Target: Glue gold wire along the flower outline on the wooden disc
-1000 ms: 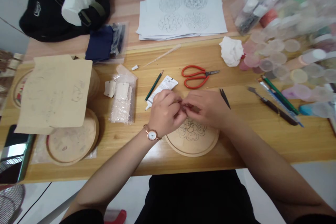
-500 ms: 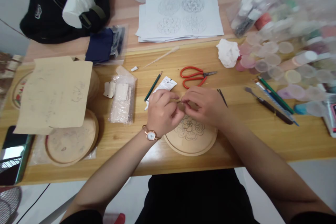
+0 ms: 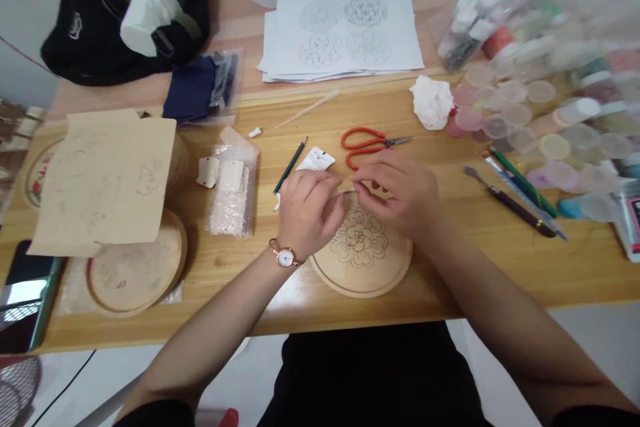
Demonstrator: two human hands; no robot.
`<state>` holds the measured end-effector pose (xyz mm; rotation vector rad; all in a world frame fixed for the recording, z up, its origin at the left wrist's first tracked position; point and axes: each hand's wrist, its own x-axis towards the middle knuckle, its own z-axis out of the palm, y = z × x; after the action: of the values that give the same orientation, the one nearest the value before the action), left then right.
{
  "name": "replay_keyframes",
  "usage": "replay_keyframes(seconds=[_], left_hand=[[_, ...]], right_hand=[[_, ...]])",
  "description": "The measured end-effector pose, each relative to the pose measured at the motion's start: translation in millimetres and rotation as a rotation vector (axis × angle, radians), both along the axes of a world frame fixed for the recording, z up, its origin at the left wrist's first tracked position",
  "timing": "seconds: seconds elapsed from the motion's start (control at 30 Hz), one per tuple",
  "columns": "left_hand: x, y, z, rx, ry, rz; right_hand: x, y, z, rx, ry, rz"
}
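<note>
While both hands are working close together near the front edge of the table (image 3: 500, 267), a thin pale strip (image 3: 346, 188) is curving between them, just above the top rim of a round wooden disc (image 3: 360, 277). The strip is narrow and tan-coloured, bowing slightly (it is small and partly hidden by the fingers, so its material is hard to tell). The right hand (image 3: 397, 197) is pinching one end, with its fingertips (image 3: 357, 184) pressed together on the strip. The left hand (image 3: 307, 213) is reaching toward the other end, its fingers (image 3: 325, 190) lying together, though I cannot tell whether they are clamped on it. A wristwatch (image 3: 285, 257) is sitting on the left wrist.

Below the hands, a flower drawing (image 3: 359, 237) is showing in dark line on the disc. Beyond the fingers, red-handled scissors (image 3: 361, 147) are lying near a white paper slip (image 3: 316, 160), and a green pencil (image 3: 290, 165) is resting just left of that slip. A plastic bag (image 3: 233, 190) of white pieces is lying further left, toward the table's middle.
</note>
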<state>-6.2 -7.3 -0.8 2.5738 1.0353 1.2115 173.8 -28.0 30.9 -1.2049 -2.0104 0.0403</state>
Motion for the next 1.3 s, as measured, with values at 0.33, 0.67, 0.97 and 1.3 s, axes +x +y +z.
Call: replay_keyframes(seconds=[0.33,0.67,0.97,1.3], left_hand=[[3,1,-0.9,0.077,0.031,0.005],[4,0,3.5,0.106,0.093,-0.001],[2,1,1.3,0.124,0.101,0.006],[0,1,3.9,0.186,0.058,0.022]], right_hand=[[2,2,-10.8,-0.085,-0.029,0.103],[5,2,-15.2,-0.288,-0.074,0.111],[3,1,4.5,-0.527,-0.230,0.000],[-3,-10,29.4,-0.567,-0.270,-0.091]])
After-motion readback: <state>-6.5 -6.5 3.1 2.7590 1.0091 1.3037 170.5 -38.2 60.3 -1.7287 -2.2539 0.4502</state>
